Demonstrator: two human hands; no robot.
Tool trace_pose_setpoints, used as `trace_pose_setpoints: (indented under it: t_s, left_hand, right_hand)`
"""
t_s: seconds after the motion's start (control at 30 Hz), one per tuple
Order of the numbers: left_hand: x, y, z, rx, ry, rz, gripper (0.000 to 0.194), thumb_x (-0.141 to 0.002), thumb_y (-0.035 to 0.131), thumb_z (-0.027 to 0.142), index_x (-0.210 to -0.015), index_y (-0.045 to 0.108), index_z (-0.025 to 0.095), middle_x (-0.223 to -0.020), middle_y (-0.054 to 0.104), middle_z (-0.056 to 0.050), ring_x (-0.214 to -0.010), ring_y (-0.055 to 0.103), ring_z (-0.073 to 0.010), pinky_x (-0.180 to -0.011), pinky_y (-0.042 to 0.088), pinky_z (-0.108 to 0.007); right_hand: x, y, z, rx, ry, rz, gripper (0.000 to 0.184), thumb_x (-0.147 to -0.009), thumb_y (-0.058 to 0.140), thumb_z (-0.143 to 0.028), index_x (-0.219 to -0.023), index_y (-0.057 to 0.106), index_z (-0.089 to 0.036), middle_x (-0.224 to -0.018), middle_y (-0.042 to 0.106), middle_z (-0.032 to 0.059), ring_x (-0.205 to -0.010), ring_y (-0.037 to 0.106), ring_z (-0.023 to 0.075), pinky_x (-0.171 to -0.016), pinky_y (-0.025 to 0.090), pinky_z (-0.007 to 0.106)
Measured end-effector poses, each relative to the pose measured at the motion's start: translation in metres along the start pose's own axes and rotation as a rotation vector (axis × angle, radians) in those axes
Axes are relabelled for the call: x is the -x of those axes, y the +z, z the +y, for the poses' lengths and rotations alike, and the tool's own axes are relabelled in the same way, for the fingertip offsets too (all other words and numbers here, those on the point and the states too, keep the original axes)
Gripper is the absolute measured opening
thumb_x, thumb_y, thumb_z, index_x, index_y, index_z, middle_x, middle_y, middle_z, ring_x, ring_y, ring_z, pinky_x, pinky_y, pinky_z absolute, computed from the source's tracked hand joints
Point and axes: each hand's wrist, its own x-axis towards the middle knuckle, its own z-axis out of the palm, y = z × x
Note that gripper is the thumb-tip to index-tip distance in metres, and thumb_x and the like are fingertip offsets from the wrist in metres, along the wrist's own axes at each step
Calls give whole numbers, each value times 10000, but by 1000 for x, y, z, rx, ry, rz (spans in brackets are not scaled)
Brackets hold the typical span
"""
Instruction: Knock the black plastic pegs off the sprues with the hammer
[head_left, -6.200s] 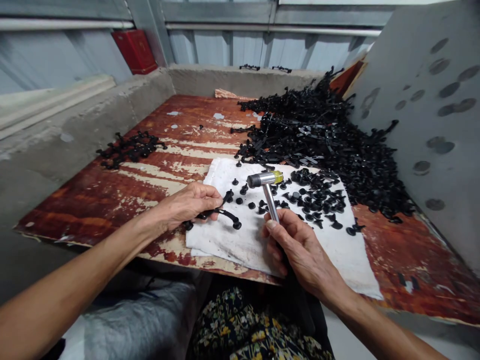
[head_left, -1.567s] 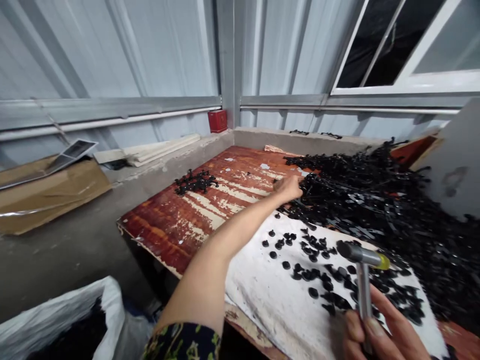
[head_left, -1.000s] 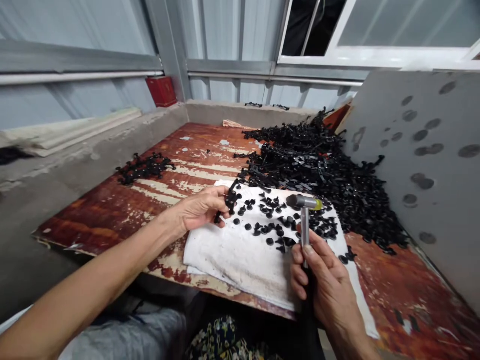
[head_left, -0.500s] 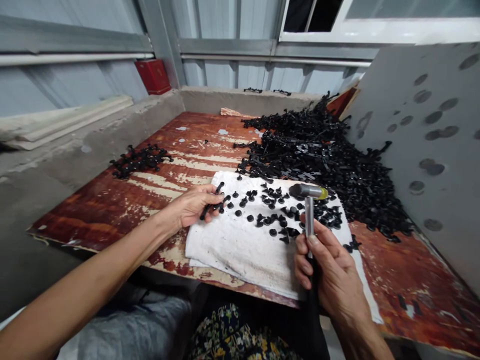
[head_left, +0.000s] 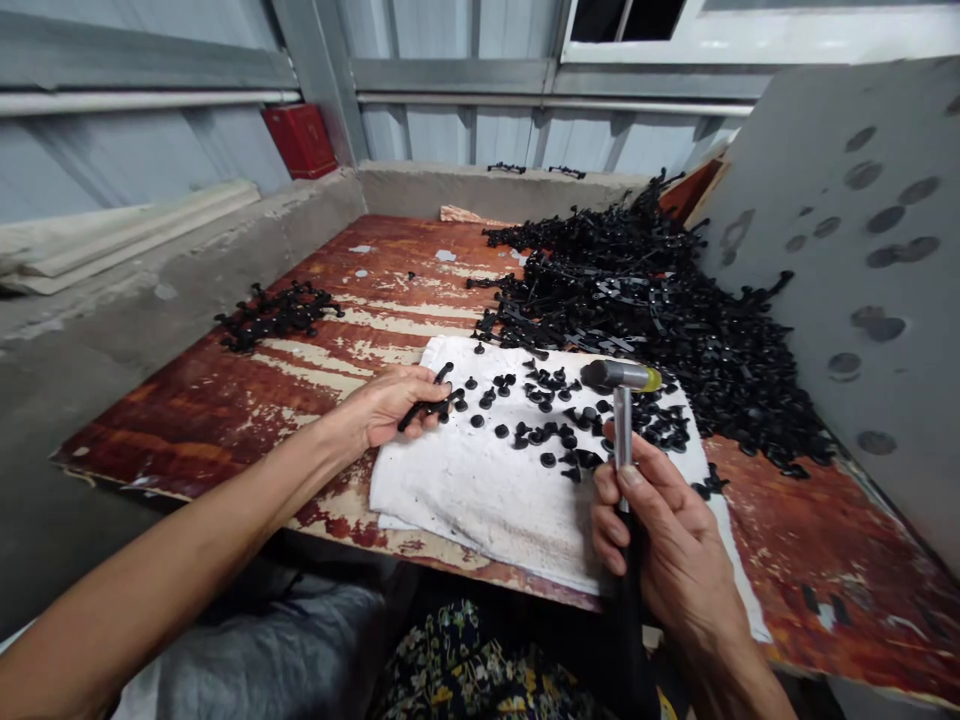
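Between the thumb and fingers of my left hand (head_left: 394, 405) is a slim black bar-shaped part (head_left: 442, 375), held over the left edge of a white cloth (head_left: 480, 500). My right hand (head_left: 660, 530) is wrapped round the shaft of a mallet (head_left: 621, 375), upright, with a grey and yellow head and a black grip. Small black disc-like pieces with stems (head_left: 547, 435) lie scattered across the cloth, between my two hands.
A big heap of black bar parts (head_left: 622, 280) covers the table's back right, against a spotted grey panel (head_left: 847, 260). A smaller cluster (head_left: 281, 315) lies on the left of the worn red-brown table (head_left: 360, 345). A red box (head_left: 300, 140) stands in the back corner.
My left hand has turned the black bar slightly, its fingers shifting a little. The right hand and the mallet keep nearly the same pose. The whole view has shifted slightly.
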Motion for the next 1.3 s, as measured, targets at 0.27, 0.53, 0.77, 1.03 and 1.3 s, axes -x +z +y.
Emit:
trace_pose_setpoints:
  t_s: [0.27,0.53,0.77,1.03,1.3]
  left_hand:
    - [-6,-3,-4,13,7,-22,268,-768,633,22,-600,475,159,-428,519,-2,-289,442,-73,-243,250,-117]
    - [-10,-5,-5,9,4,-29,276,-753,662,31,-588,483,160,-433,521,-10,-295,450,-75,-245,243,-115]
    - [-8,-1,-4,-51,10,0,286,-798,596,31,-570,481,160,-398,502,-10,-277,426,-73,-242,236,-119]
    - [-8,2,0,-104,28,66,301,-741,635,13,-531,476,157,-417,521,-19,-282,441,-78,-240,207,-122]
    - [-4,6,5,-175,34,116,314,-755,605,22,-519,457,166,-387,498,-3,-285,442,-78,-250,208,-125]
  right_hand:
    - [0,0,-1,-16,0,4,360,-746,791,-372,-1036,616,-252,-644,527,-63,-424,422,55,-306,366,133]
    - [-1,0,0,-4,-1,-9,345,-765,771,-374,-1047,610,-259,-657,515,-63,-427,419,55,-312,356,136]
    - [-1,-1,0,-7,1,-3,355,-768,770,-368,-1061,604,-254,-659,523,-63,-431,422,55,-314,365,136]
    - [-1,3,1,86,4,0,411,-760,764,-426,-1095,589,-263,-652,504,-70,-433,399,58,-321,348,140]
    - [-7,12,-3,742,-278,-165,439,-915,524,-332,-1342,585,-253,-801,620,21,-559,501,124,-559,501,282]
